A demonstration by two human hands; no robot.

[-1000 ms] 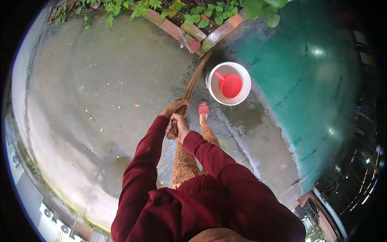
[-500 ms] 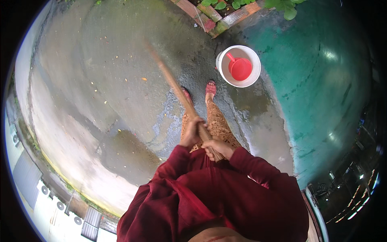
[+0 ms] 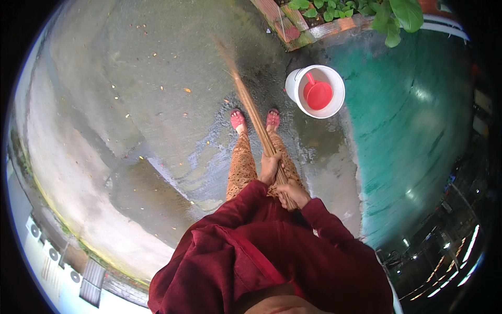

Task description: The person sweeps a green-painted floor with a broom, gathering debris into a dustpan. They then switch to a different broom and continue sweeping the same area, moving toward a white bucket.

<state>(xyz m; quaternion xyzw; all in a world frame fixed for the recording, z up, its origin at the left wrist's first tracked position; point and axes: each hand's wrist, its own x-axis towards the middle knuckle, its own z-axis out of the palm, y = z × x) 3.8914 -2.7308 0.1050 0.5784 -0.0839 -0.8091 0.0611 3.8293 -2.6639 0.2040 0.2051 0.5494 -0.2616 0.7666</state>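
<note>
A long stick broom, a bundle of thin brown sticks, slants from my waist out over the wet ground. My left hand is wrapped round it in front of my thighs. Lower down, close to my waist, my right hand is closed on the bundle near its end. The far tips of the broom are smeared by motion, so I cannot tell whether they touch the ground. Beyond my feet to the right stands a white bucket with a red dipper inside.
Wet grey concrete with scattered small leaves spreads ahead and left. A green-painted floor lies to the right. At the top, a brick-edged planter holds green leaves. My feet in red sandals stand on damp ground.
The broom's far end has swung to the right, and both hands have shifted slightly right with it. My left foot, mostly covered by the broom before, now shows. The bucket has stayed put.
</note>
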